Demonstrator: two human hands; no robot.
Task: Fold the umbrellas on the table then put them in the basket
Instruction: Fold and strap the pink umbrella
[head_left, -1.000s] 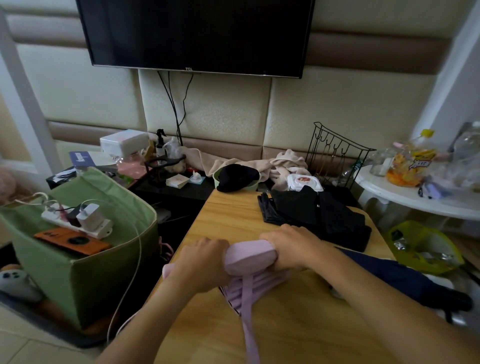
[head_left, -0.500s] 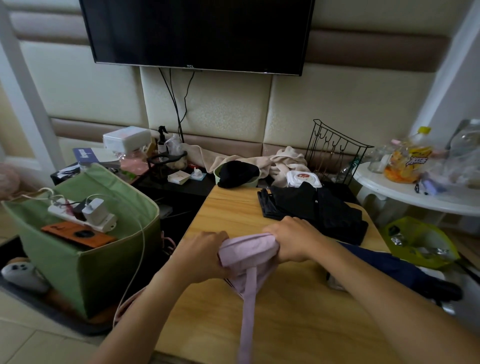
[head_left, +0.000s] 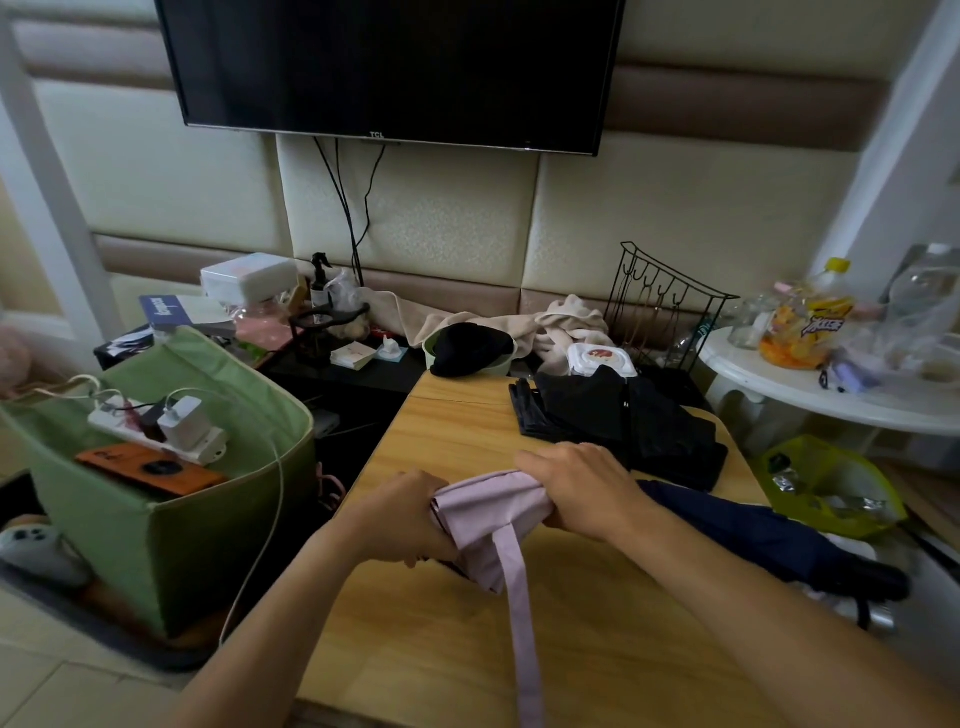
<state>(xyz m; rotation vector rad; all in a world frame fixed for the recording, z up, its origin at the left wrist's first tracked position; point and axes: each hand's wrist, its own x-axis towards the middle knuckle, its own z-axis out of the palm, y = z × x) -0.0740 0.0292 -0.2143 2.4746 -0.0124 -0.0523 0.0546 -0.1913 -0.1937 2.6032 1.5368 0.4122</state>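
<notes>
Both hands, left (head_left: 402, 519) and right (head_left: 582, 488), have fingers curled tight round the pink umbrella (head_left: 488, 512) on the counter (head_left: 457, 649), bunching its canopy so the dangling strap (head_left: 519, 623) can wrap it; the basket (head_left: 171, 499) waits left.

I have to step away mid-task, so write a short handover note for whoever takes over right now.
Left hand: grips the left end of the pink umbrella.
Right hand: grips its right end. The umbrella's strap hangs loose toward the near table edge.
Navy umbrella: lies at the wooden table's right edge, apparently collapsed.
Black umbrella: lies further back on the table.
Green basket: on the floor to the left, with no umbrella visible in it.
Done: pink umbrella bundled.
Left: fasten its strap, deal with the other two, basket all three.
</notes>
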